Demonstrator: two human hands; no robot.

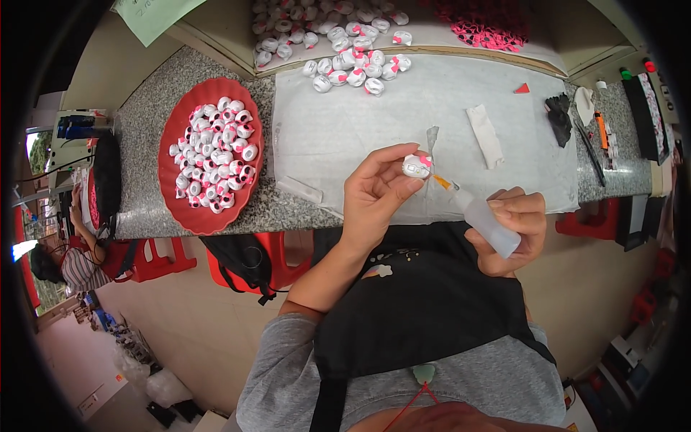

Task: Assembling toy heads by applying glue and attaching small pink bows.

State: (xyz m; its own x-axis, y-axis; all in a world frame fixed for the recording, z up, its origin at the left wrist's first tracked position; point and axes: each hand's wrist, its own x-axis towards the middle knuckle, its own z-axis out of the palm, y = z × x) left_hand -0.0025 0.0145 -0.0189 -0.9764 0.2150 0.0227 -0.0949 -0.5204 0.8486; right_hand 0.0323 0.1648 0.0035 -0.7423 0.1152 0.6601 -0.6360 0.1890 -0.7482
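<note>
Between thumb and fingers, my left hand (pixel 378 191) holds up a small white figurine head (pixel 415 166) with a pink bow, above the front part of the paper sheet. My right hand (pixel 517 229) is wrapped round a translucent squeeze bottle (pixel 489 225), tilted with its orange nozzle (pixel 442 183) pointing up and left. The nozzle's tip is right beside the figurine head; whether they touch I cannot tell. More white heads with pink parts fill a red scalloped tray (pixel 168 155) to the left.
White paper (pixel 374 115) covers the worktop. Beyond it, a shelf holds several white heads (pixel 360 65) and a heap of pink pieces (pixel 489 34). A folded white strip (pixel 486 137), a black crumpled cloth (pixel 558 110) and black tweezers (pixel 590 153) lie right. Another person (pixel 83 255) sits far left.
</note>
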